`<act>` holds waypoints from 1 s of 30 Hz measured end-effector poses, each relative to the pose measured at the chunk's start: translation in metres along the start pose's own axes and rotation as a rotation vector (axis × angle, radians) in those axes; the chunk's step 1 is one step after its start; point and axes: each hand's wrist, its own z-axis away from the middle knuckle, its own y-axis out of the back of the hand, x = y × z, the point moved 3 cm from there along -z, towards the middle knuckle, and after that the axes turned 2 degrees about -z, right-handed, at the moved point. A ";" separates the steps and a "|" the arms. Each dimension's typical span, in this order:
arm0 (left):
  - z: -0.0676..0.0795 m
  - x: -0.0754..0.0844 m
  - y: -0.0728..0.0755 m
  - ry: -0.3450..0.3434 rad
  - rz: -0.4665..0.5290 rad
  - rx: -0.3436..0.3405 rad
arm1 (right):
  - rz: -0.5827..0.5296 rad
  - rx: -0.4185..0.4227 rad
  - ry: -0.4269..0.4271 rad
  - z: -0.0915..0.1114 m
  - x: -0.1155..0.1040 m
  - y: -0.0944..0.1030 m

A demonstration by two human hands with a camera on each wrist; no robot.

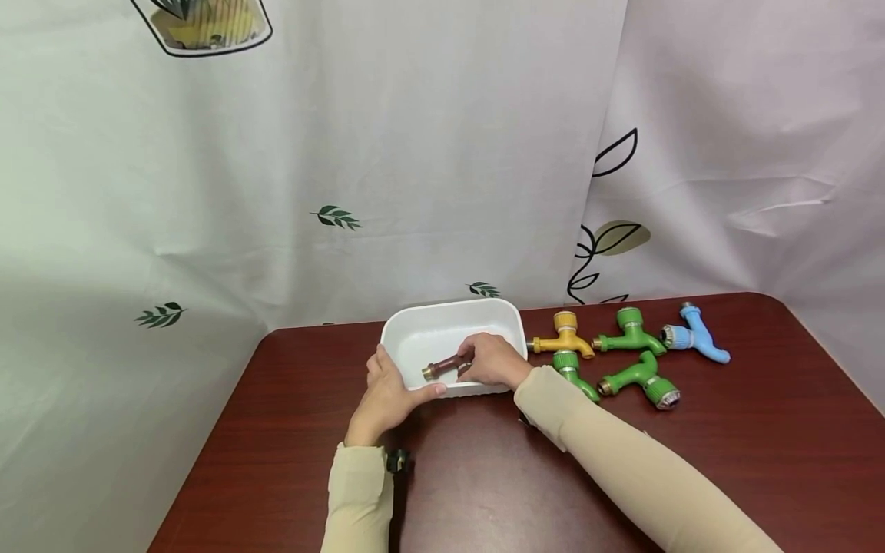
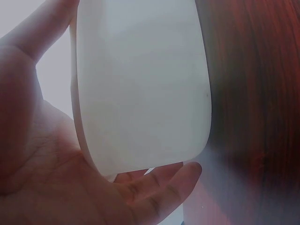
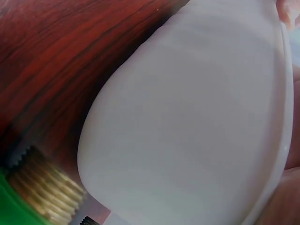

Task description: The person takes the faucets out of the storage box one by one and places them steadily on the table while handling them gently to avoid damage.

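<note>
A white plastic tub (image 1: 435, 326) stands near the back of the table. My left hand (image 1: 386, 395) grips its near left corner, thumb along the front rim and fingers round the side; the left wrist view shows these fingers (image 2: 164, 192) by the tub's wall (image 2: 140, 93). Inside the tub, my right hand (image 1: 492, 359) holds a dark brown tap (image 1: 442, 366) by its right part, which the fingers partly cover. The tap's brass threaded end points left. In the right wrist view the tub's outer wall (image 3: 187, 117) hides most of that hand.
Right of the tub lie a yellow tap (image 1: 565, 338), several green taps (image 1: 631, 334) and a light blue tap (image 1: 700, 336) on the dark red wooden table (image 1: 276, 430). One green tap's brass thread (image 3: 44, 187) is close to the tub. A printed white curtain (image 1: 442, 153) hangs behind.
</note>
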 end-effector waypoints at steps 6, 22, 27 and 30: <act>-0.001 -0.001 0.000 0.001 0.006 0.001 | -0.001 0.009 -0.010 -0.001 0.001 -0.001; -0.001 0.000 0.001 -0.008 0.011 -0.002 | -0.027 0.051 0.006 0.005 0.002 0.003; -0.001 0.000 0.001 -0.001 0.008 -0.005 | -0.046 0.067 -0.015 0.007 0.001 0.005; -0.001 -0.001 0.000 0.001 0.008 -0.009 | -0.055 0.094 -0.009 0.008 0.002 0.006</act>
